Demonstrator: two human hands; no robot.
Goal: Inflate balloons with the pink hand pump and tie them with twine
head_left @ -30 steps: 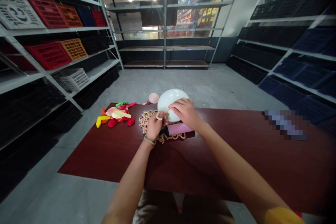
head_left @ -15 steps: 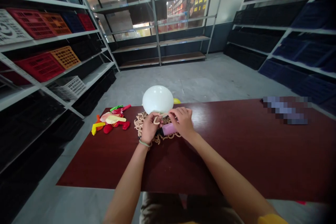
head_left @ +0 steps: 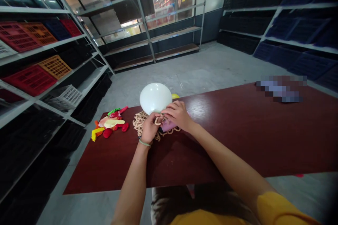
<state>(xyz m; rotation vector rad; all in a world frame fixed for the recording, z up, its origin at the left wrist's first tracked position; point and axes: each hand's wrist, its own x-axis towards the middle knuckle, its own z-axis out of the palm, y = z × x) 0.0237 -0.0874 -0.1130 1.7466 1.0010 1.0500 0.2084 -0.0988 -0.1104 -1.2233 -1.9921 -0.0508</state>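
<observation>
Grey metal racks [head_left: 143, 17] line the left, far and right sides of the room, around a dark red-brown, glossy table [head_left: 224, 154]. Near the table's far edge, left of its middle, sits a round, inflated white balloon [head_left: 155, 96], its lower end towards the 2 hands. The left hand [head_left: 149, 128] has its fingers drawn narrow around a curled tan strand [head_left: 157, 121], a loop of which sticks out. The right hand [head_left: 179, 116] meets it from the right with bunched fingers beside the balloon's near end; I cannot tell what they grip. The 2 hands are probably this close so that both can work at the same small spot.

Below them, a pile of curled tan strands [head_left: 138, 121] spreads on the table, with a pink-purple cylinder [head_left: 168, 125] lying on it, partly hidden by the right hand. Further left is a heap of limp, multicoloured balloons [head_left: 112, 123], probably set aside within easy reach. Behind the white balloon, on its right, a rounded yellow thing [head_left: 175, 96] shows.
</observation>
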